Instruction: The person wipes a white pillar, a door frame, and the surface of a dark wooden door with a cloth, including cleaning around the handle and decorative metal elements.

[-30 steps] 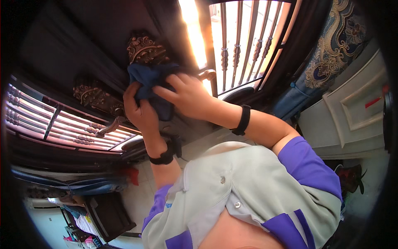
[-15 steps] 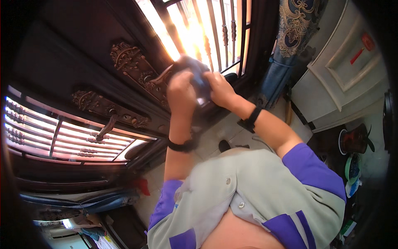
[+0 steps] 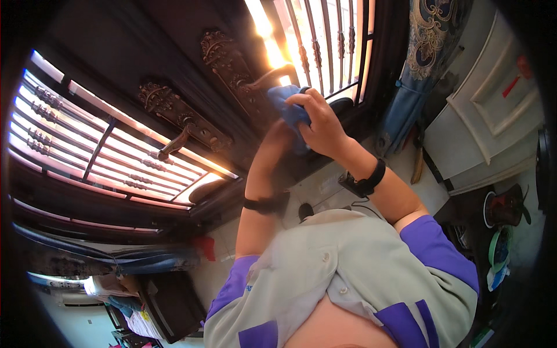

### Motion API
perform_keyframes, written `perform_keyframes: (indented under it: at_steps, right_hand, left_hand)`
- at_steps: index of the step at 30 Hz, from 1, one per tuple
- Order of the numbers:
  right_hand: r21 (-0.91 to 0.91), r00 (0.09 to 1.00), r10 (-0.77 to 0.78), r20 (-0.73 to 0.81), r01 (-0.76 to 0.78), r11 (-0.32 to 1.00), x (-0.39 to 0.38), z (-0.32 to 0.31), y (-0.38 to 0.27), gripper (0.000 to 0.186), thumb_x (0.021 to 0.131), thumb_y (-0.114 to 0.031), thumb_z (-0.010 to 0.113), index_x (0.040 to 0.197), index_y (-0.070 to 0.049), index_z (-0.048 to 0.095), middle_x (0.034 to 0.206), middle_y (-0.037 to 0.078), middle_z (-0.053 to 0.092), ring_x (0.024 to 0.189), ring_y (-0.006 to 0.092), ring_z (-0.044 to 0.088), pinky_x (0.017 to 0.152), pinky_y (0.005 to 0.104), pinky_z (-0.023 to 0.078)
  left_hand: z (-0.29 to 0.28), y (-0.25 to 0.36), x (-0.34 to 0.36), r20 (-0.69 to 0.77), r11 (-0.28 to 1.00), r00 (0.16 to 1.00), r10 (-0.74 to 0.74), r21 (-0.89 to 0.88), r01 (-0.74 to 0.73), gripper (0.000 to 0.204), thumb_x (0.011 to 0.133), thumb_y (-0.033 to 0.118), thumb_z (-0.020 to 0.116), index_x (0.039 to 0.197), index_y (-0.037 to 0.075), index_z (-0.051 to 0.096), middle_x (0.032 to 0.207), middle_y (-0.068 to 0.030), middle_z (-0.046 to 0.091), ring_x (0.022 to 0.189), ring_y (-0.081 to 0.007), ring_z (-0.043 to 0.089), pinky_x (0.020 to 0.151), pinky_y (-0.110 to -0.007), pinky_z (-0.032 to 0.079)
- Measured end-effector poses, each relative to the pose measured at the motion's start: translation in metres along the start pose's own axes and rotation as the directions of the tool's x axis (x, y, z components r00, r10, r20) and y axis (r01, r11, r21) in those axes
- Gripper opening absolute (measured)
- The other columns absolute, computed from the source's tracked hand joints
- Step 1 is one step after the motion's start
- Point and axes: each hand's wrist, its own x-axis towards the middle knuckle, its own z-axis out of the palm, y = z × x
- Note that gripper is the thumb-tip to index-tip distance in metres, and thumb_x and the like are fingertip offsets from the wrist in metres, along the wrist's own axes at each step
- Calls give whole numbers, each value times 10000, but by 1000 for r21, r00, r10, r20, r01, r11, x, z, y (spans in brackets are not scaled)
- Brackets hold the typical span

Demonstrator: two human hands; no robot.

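My right hand [image 3: 321,124] grips a bunched blue cloth [image 3: 279,94], fingers curled over it, beside the curved handle [image 3: 264,79] of an ornate bronze plate [image 3: 223,58] on a dark door. Behind and below the cloth is my left hand [image 3: 281,136], motion-blurred and in shadow, its fingers hidden. To the left, another carved plate [image 3: 154,100] with a hanging lever [image 3: 174,145] is uncovered.
Barred bright panels [image 3: 325,40] flank the handles. A patterned blue curtain [image 3: 426,40] hangs right, near a pale panelled door [image 3: 481,116] with a red ornament [image 3: 516,81]. A broom [image 3: 419,162], pot [image 3: 502,206], green basin [image 3: 499,246] and dark furniture [image 3: 168,301] stand around.
The cloth has moved off the top of the right plate to beside its handle. My left hand has slipped lower behind the cloth. The view has shifted.
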Motion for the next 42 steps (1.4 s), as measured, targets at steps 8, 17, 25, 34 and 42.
perform_keyframes:
  at_steps: [8, 17, 25, 34, 42]
  right_hand:
    - [-535, 978, -201, -57, 140, 833, 52, 42, 24, 399, 730, -11, 557, 1117, -107, 576, 977, 129, 506, 901, 324, 514, 780, 406, 439]
    - [-617, 990, -129, 59, 138, 775, 46, 75, 51, 369, 740, -83, 541, 1106, -82, 581, 1035, 104, 530, 994, 295, 509, 785, 377, 442]
    - [-596, 995, -95, -24, 62, 801, 39, 51, 62, 311, 764, -34, 533, 1071, -66, 567, 1005, 128, 575, 943, 315, 570, 737, 367, 497]
    - [-424, 975, 174, -139, -218, 879, 16, 69, 38, 359, 719, 22, 559, 1065, -52, 499, 984, 215, 478, 823, 421, 550, 690, 432, 481]
    - [-447, 969, -208, -130, 130, 885, 62, 17, 41, 324, 654, 33, 585, 964, -55, 547, 875, 151, 499, 814, 342, 525, 728, 406, 440]
  left_hand:
    - [-35, 48, 6, -166, 496, 923, 348, 868, -31, 140, 805, 77, 594, 916, -9, 603, 808, -162, 614, 711, -272, 603, 646, -336, 468]
    - [-59, 77, 48, 41, 171, 734, 678, 962, -212, 203, 807, 38, 596, 1009, 27, 581, 984, -154, 611, 865, -345, 589, 731, -380, 489]
    - [-39, 35, 81, 291, 86, 666, 687, 877, -472, 321, 824, 73, 575, 1122, -26, 508, 1110, -219, 535, 1049, -393, 491, 921, -448, 404]
    - [-61, 40, 54, 367, 175, 770, 522, 837, -518, 278, 789, 46, 612, 1036, 13, 489, 1078, -229, 514, 946, -419, 513, 817, -453, 444]
    - [-26, 59, 51, 235, 133, 679, 696, 886, -443, 289, 738, -27, 573, 1010, -5, 477, 1193, -244, 441, 1032, -440, 473, 855, -470, 432]
